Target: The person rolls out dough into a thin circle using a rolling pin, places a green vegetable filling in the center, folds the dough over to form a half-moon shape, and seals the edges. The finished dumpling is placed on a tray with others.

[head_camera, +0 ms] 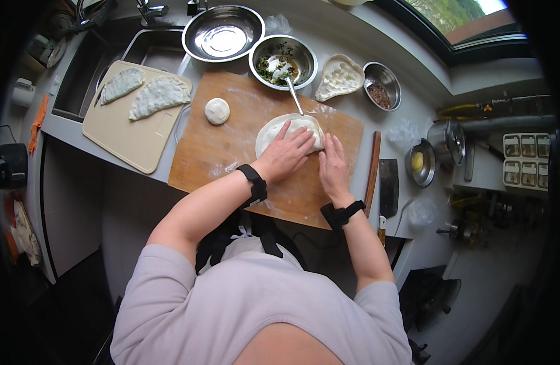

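Note:
My left hand (287, 150) lies with spread fingers on top of a folded round of dough (275, 130), which rests on a floured wooden board (207, 155). At the dough's right edge is my right hand (335, 164), its fingertips touching the rim and its palm side towards the board. What is inside the fold is hidden. A small dough disc (217, 111) lies at the board's upper left. Just beyond the folded dough stands a steel bowl (314, 68) with chopped greens and a metal spoon (294, 96). On a beige cutting board (125, 137) are two half-moon filled pastries (157, 98).
An empty steel basin (223, 34), a dough-coated bag or cloth (339, 77) and a bowl of brown bits (382, 91) stand behind. To the right lie a wooden rolling pin (372, 175), a cleaver (389, 187) and a bowl with a yellow lump (420, 163). The sink (159, 52) is upper left.

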`<action>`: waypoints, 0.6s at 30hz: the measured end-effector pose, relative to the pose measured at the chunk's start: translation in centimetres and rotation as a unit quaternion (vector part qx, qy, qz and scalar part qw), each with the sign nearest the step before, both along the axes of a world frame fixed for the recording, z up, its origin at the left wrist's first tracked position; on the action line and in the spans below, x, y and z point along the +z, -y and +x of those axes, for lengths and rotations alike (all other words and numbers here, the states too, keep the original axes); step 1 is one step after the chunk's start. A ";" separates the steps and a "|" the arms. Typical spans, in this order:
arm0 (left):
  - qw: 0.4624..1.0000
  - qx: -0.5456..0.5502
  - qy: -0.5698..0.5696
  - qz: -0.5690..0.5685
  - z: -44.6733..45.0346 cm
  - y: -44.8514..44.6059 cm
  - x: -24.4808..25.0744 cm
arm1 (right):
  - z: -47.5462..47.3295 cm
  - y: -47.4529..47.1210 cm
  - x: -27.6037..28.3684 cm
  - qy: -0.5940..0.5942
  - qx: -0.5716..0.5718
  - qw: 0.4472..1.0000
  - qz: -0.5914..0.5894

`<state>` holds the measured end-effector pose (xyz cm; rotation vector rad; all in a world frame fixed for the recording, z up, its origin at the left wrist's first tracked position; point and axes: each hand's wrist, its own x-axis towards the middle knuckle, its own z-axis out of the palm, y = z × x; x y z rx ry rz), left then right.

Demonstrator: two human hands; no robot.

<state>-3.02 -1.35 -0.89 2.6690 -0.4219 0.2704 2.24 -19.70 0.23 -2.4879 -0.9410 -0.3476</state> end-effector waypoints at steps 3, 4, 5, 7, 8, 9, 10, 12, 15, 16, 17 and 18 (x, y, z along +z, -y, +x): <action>1.000 0.007 0.005 0.003 0.4 0.0 -0.1 | 2.1 -0.2 0.4 -0.057 -0.025 0.997 0.046; 1.000 0.006 -0.014 0.014 0.6 0.1 -0.2 | 3.2 -0.8 0.3 -0.099 -0.038 0.993 0.053; 1.000 0.012 0.000 0.008 0.7 0.2 -0.2 | 4.2 -1.3 0.1 -0.142 -0.053 0.986 0.063; 1.000 0.023 -0.004 0.005 1.0 0.3 -0.4 | 5.6 -2.4 -0.5 -0.166 -0.039 0.983 0.068; 1.000 0.027 -0.003 0.011 1.1 0.4 -0.4 | 6.1 -2.7 -0.8 -0.187 -0.039 0.979 0.064; 0.999 0.030 0.002 0.010 1.1 0.4 -0.4 | 6.5 -2.9 -1.0 -0.209 -0.038 0.975 0.060; 0.999 0.031 0.005 0.006 1.1 0.5 -0.5 | 6.7 -3.0 -1.1 -0.199 -0.042 0.977 0.062; 0.999 0.033 0.007 0.003 1.2 0.5 -0.4 | 6.5 -2.8 -1.2 -0.180 -0.051 0.980 0.066; 0.999 0.035 -0.011 -0.008 1.4 0.6 -0.3 | 5.1 -2.0 -0.7 -0.058 0.009 0.997 0.052; 0.999 0.040 -0.008 -0.014 1.5 0.5 -0.3 | 4.5 -1.9 -0.5 -0.069 0.011 0.997 0.031; 0.999 0.037 -0.015 -0.015 1.5 0.4 -0.2 | 3.9 -1.8 -0.3 -0.040 0.026 0.999 0.014; 0.999 0.037 -0.009 -0.017 1.5 0.3 -0.2 | 3.3 -1.7 0.0 -0.012 0.029 1.000 0.001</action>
